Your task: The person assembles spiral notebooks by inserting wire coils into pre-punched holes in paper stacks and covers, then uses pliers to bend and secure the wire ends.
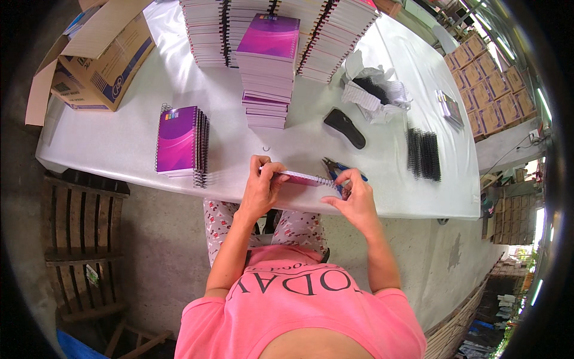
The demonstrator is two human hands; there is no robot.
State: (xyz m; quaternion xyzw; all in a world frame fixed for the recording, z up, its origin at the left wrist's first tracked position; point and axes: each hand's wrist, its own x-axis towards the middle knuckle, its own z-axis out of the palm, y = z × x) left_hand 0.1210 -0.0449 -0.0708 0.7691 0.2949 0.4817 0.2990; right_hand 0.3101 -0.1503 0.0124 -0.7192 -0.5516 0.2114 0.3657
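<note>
A thin purple notebook (297, 177) is held edge-on above the table's front edge. My left hand (262, 186) grips its left end between thumb and fingers. My right hand (355, 200) is closed around the right end of its wire coil (326, 181), thumb and fingertips bent in there. Just behind that hand lie blue-handled pliers (336, 165), partly covered by the fingers. A small curved offcut of coil (266, 148) rests on the white cloth beyond my left hand.
Coil-bound purple notebooks (177, 140) are piled at left. A tall purple notebook stack (269, 39) stands centrally before several bound stacks (341, 36). A black elongated object (345, 127), crumpled paper (382, 99) with black coils, and more black coils (423, 154) lie right; an open carton (104, 66) stands far left.
</note>
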